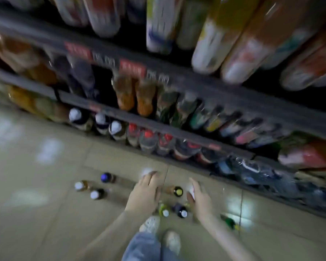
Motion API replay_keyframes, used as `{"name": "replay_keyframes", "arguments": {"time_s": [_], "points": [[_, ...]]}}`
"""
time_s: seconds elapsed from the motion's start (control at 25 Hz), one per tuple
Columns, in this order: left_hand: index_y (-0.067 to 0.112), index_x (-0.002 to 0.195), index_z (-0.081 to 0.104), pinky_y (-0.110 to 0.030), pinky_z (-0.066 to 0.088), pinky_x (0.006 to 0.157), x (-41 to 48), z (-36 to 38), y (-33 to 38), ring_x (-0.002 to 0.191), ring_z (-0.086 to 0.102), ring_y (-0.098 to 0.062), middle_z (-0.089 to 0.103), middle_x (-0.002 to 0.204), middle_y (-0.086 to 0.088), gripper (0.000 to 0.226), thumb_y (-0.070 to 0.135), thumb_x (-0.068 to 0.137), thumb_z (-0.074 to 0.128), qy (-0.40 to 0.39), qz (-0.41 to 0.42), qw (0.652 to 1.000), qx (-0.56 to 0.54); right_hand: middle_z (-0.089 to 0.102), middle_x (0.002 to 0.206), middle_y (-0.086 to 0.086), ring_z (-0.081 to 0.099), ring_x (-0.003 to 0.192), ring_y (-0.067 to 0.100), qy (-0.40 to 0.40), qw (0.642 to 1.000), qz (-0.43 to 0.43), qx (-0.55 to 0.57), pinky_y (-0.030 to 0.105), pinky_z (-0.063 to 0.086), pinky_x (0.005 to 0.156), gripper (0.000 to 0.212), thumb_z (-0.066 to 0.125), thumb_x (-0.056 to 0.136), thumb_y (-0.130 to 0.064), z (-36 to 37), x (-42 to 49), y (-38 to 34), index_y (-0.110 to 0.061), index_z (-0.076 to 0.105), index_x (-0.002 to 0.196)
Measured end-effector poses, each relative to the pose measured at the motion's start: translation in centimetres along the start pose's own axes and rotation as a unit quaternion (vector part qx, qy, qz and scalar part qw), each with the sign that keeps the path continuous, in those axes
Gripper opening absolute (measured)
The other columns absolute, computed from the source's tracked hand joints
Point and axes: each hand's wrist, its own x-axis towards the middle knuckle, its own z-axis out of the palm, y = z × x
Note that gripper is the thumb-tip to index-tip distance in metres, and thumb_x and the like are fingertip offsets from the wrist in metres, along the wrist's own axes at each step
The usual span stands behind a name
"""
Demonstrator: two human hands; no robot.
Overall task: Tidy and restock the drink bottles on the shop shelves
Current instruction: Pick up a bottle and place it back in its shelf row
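Note:
The view is motion-blurred. Several drink bottles stand on the tiled floor in front of the shop shelves. My left hand reaches down with straight fingers over a white-capped bottle; whether they touch is unclear. My right hand also reaches down, fingers extended, with a white cap showing between thumb and fingers. Between the hands stand a dark yellow-capped bottle, a green bottle and a dark white-capped bottle.
To the left stand a blue-capped bottle, an amber one and a dark one. A green bottle lies on the right. My shoes are just below the hands. Packed shelf rows rise behind.

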Motion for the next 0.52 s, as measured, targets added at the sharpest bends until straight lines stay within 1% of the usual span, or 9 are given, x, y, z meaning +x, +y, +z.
{"name": "replay_keyframes", "arguments": {"time_s": [0.04,0.08,0.16,0.2,0.28,0.32,0.4,0.44,0.52], "points": [[0.017,0.111,0.050,-0.021,0.044,0.068,-1.0,4.3,-2.7,0.076,0.063,-0.021,0.063,0.095,-0.003,0.039,0.025,0.075,0.040,-0.025,-0.033,0.999,-0.004,0.043,0.140,0.007,0.049,0.121,0.027,-0.031,0.999,0.013,-0.039,0.031,0.041,0.087,0.055,0.044,0.098,-0.022,5.1,1.2,3.1,-0.021,0.024,0.149],[0.018,0.115,0.048,-0.022,0.040,0.073,-2.0,8.3,-5.4,0.080,0.064,-0.022,0.062,0.099,-0.004,0.039,0.022,0.076,0.041,-0.059,-0.062,0.996,-0.006,0.045,0.139,0.008,0.051,0.120,0.029,-0.060,0.995,0.013,-0.076,0.034,0.044,0.088,0.055,0.045,0.097,-0.022,10.0,2.3,5.7,-0.020,0.027,0.149],[0.020,0.135,0.039,-0.023,0.035,0.087,-3.8,16.3,-10.8,0.112,0.054,-0.023,0.051,0.129,-0.004,0.048,0.013,0.088,0.043,-0.134,-0.128,0.983,0.017,0.046,0.140,0.016,0.050,0.124,0.035,-0.086,0.989,-0.030,-0.119,0.041,0.045,0.096,0.055,0.047,0.093,-0.017,19.5,4.4,10.1,-0.019,0.034,0.146],[0.020,0.142,0.032,-0.023,0.033,0.092,-4.6,20.3,-13.5,0.124,0.044,-0.020,0.040,0.140,-0.001,0.052,0.011,0.092,0.043,-0.158,-0.155,0.975,0.015,0.038,0.147,0.017,0.041,0.132,0.035,-0.132,0.983,-0.029,-0.128,0.042,0.037,0.105,0.056,0.047,0.094,-0.013,24.4,5.8,12.2,-0.018,0.031,0.148],[0.018,0.146,0.026,-0.021,0.031,0.096,-5.3,26.2,-17.2,0.132,0.034,-0.017,0.031,0.146,0.002,0.054,0.011,0.095,0.043,-0.178,-0.184,0.967,-0.001,0.022,0.155,0.014,0.025,0.141,0.033,-0.180,0.970,-0.054,-0.153,0.045,0.026,0.113,0.059,0.045,0.098,-0.013,32.2,8.8,15.6,-0.018,0.021,0.151],[0.016,0.146,0.027,-0.021,0.030,0.097,-5.3,28.2,-18.6,0.133,0.033,-0.017,0.031,0.146,0.001,0.054,0.011,0.095,0.043,-0.185,-0.185,0.965,0.000,0.022,0.155,0.013,0.027,0.139,0.036,-0.184,0.964,-0.074,-0.179,0.048,0.031,0.110,0.058,0.042,0.099,-0.016,35.3,10.1,16.7,-0.019,0.019,0.152],[0.013,0.143,0.032,-0.024,0.032,0.096,-5.4,30.5,-20.8,0.131,0.037,-0.021,0.035,0.145,-0.002,0.052,0.009,0.092,0.045,-0.176,-0.190,0.966,-0.012,0.031,0.148,0.010,0.043,0.125,0.037,-0.194,0.944,-0.107,-0.243,0.046,0.046,0.089,0.053,0.037,0.099,-0.018,39.0,12.1,17.4,-0.022,0.022,0.149],[0.011,0.141,0.036,-0.026,0.034,0.095,-5.6,30.8,-21.5,0.129,0.039,-0.023,0.037,0.143,-0.004,0.052,0.007,0.091,0.047,-0.171,-0.192,0.966,-0.019,0.035,0.143,0.011,0.052,0.115,0.036,-0.180,0.944,-0.114,-0.251,0.044,0.048,0.079,0.049,0.038,0.099,-0.018,39.4,12.4,17.4,-0.023,0.027,0.146],[0.010,0.138,0.041,-0.028,0.037,0.095,-5.6,29.7,-21.1,0.126,0.043,-0.024,0.042,0.138,-0.006,0.051,0.005,0.088,0.049,-0.168,-0.191,0.966,-0.041,0.039,0.134,0.013,0.058,0.102,0.038,-0.161,0.960,-0.088,-0.212,0.040,0.048,0.071,0.039,0.041,0.099,-0.019,36.9,11.5,15.4,-0.018,0.037,0.138]]}}
